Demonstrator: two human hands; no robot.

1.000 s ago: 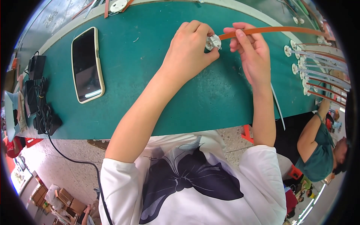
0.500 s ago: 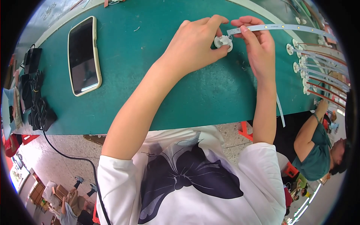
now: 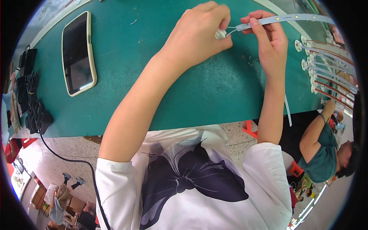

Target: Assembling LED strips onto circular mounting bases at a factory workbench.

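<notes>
My left hand (image 3: pixel 203 34) is closed around a small white plastic fitting (image 3: pixel 220 34), mostly covered by the fingers. Two thin white wires (image 3: pixel 231 30) run from the fitting to the end of a white LED strip (image 3: pixel 268 21). My right hand (image 3: pixel 270 42) pinches that strip near its wired end between thumb and fingers. From there the strip, dotted with small yellowish LEDs, arcs off to the right. Both hands are above the green tabletop (image 3: pixel 184 92), close to its far side.
A phone (image 3: pixel 78 53) in a pale case lies at the left. Black adapters and cables (image 3: pixel 34 103) crowd the left edge. At right, several strips with round white fittings (image 3: pixel 306 65) lie in a row. A co-worker (image 3: pixel 322 145) sits beyond them, and a red stool (image 3: pixel 250 129) stands below the table edge.
The fitting has been lifted and turned within my left hand, and the wires now show stretched between it and the strip. My right hand has shifted slightly right and up with the strip.
</notes>
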